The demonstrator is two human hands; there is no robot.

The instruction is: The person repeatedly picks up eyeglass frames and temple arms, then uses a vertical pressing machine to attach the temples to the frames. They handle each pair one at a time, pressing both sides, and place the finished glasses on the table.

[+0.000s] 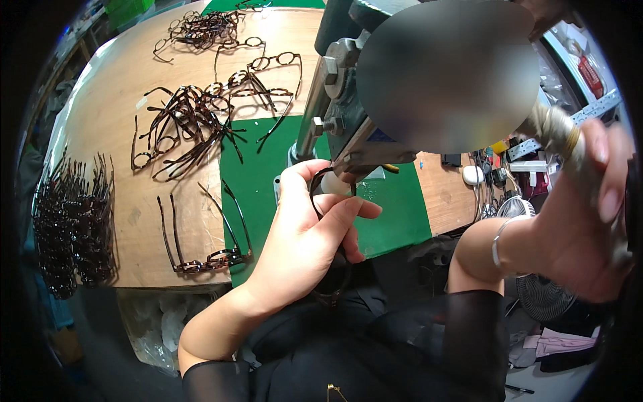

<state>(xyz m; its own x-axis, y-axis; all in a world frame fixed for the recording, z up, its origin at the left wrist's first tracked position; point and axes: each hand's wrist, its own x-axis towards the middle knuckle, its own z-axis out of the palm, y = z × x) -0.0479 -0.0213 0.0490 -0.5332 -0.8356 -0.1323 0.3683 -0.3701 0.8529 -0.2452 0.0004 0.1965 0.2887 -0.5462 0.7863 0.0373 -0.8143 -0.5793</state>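
My left hand point(301, 234) is closed on a dark eyeglass frame point(313, 191), pinching it between thumb and fingers. One rim of the frame sits right under the head of a metal hand press point(351, 134); the other hangs below my fingers. Around the wrapped lever handle point(559, 128) at the right, my right hand point(569, 221) is closed, partly smeared by motion. The exact contact between press tip and frame is hidden. Left of my left hand, tortoiseshell eyeglass frames point(211, 261) lie with their temples pointing away.
A green mat point(395, 208) covers part of the wooden table point(140, 234) under the press. Piles of eyeglass frames point(184, 120) lie farther back, and a dense stack of frames point(74, 221) stands at the left edge. Cables and a fan point(516, 209) are at the right.
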